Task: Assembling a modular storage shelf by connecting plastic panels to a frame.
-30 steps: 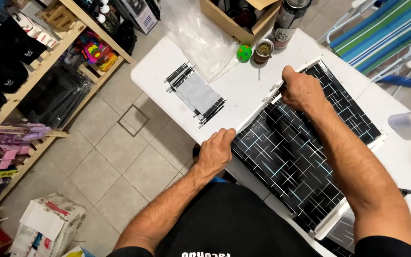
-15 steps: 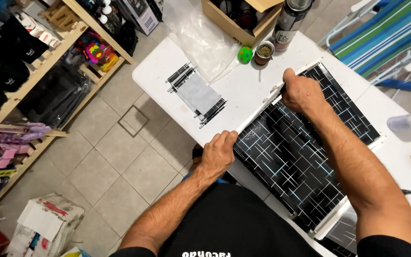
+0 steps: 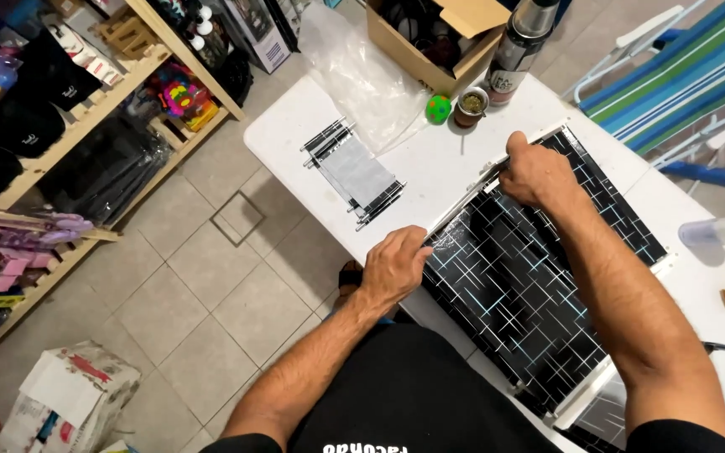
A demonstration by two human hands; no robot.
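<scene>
Grip of right hand (image 3: 537, 172) clamps the black patterned panel (image 3: 530, 277) edge, fingertips hidden; left hand (image 3: 393, 266) lies flat.

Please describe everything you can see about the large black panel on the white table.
The black panel is a flat, glossy rectangle with thin white and pale blue crossing lines, edged by a white frame. It lies diagonally on the white table. The left hand presses its near corner; the right hand grips its far edge.
</scene>
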